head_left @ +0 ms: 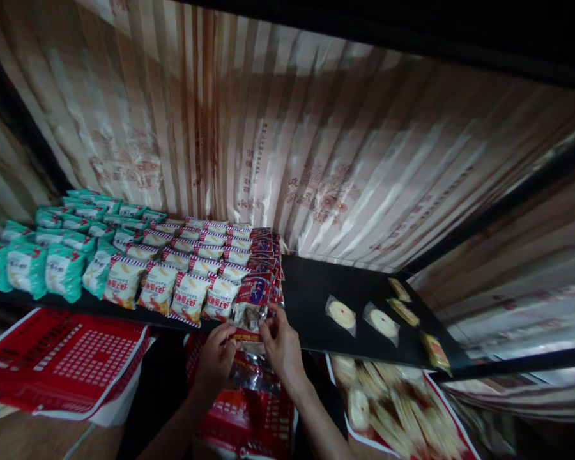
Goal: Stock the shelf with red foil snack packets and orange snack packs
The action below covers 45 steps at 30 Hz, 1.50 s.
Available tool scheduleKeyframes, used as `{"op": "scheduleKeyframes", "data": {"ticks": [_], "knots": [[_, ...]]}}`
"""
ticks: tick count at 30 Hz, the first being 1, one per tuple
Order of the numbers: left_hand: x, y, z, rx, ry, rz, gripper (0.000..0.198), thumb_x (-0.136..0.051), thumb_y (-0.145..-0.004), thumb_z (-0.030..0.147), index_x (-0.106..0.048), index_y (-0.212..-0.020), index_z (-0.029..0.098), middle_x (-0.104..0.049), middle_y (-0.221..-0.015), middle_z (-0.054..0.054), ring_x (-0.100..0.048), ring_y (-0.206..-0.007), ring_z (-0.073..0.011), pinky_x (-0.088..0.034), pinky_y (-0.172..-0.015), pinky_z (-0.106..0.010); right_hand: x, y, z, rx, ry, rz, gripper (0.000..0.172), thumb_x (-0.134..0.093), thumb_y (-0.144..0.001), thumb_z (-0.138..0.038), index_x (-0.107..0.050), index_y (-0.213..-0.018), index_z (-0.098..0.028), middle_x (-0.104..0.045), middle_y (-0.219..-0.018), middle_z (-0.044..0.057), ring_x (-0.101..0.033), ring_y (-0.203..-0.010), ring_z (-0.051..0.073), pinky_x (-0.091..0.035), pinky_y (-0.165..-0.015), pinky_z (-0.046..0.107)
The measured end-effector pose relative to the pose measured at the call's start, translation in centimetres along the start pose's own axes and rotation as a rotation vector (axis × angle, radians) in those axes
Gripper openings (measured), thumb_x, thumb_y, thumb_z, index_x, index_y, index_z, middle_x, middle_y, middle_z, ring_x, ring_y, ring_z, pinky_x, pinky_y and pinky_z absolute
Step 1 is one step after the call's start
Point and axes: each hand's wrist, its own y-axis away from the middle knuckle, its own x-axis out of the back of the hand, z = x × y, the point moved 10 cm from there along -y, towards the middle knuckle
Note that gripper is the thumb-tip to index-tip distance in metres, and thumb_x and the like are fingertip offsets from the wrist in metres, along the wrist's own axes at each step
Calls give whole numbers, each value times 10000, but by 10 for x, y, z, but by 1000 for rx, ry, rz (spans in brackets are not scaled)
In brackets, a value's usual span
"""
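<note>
My left hand [216, 359] and my right hand [282, 345] meet at the shelf's front edge, fingers pinched on the lower corners of a dark red snack packet [253, 294]. Its lower part is see-through with brownish contents. The packet leans at the front of a column of similar dark red packets [263, 246]. Touching it on the left are rows of white snack bags [189, 299] with striped tops. Below my hands, shiny dark packets [255, 372] lie on a red bag [249, 415] at my lap.
Teal snack bags [26, 268] fill the left of the black shelf [301, 287]. To the right lie two round wrapped crackers [341, 315] and several yellow packets [435, 352]. Below are a red printed bag [71, 358] and a bag of wrapped pale crackers [397, 409]. A striped curtain [278, 128] hangs behind.
</note>
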Motion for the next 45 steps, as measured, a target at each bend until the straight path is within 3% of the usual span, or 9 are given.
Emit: {"op": "scheduleKeyframes", "data": {"ticks": [16, 24, 31, 39, 45], "knots": [[1, -5, -2, -7, 15, -11, 313, -496, -742, 350, -683, -919, 172, -653, -1100, -130, -623, -1020, -222, -533, -875, -362, -7, -4, -22, 99, 119, 11, 390, -480, -835, -288, -568, -1197, -175, -671, -750, 32, -622, -613, 168, -488, -629, 275], [2, -5, -8, 15, -21, -7, 353, -482, -730, 350, -668, -952, 148, -643, -1105, -150, -615, -1030, -243, -517, -897, -411, -14, -3, -17, 75, 187, -57, 415, -464, -844, -253, -530, -1246, -171, -682, -793, 37, -650, -665, 182, -505, -661, 291], [0, -1, -16, 19, -119, 10, 372, -463, -705, 334, -660, -956, 144, -638, -1099, -146, -605, -1046, -252, -488, -933, -434, -4, 7, -9, 161, 196, 34, 393, -504, -829, -246, -566, -1213, -195, -663, -1047, 100, -643, -919, 219, -516, -819, 351], [1, 1, -15, 53, -161, 16, 362, -471, -695, 354, -633, -953, 158, -655, -1047, -137, -628, -977, -256, -515, -869, -434, -5, 8, -5, 152, 244, 41, 376, -481, -848, -226, -563, -1214, -198, -628, -1052, 91, -633, -919, 212, -526, -811, 338], [-2, -1, -21, 86, -129, -9, 421, -460, -709, 362, -624, -1015, 123, -645, -1073, -162, -637, -961, -255, -534, -829, -414, 3, 7, -30, 321, 424, 129, 334, -504, -839, -205, -617, -1153, -181, -568, -1204, 131, -529, -1115, 257, -470, -948, 419]]}}
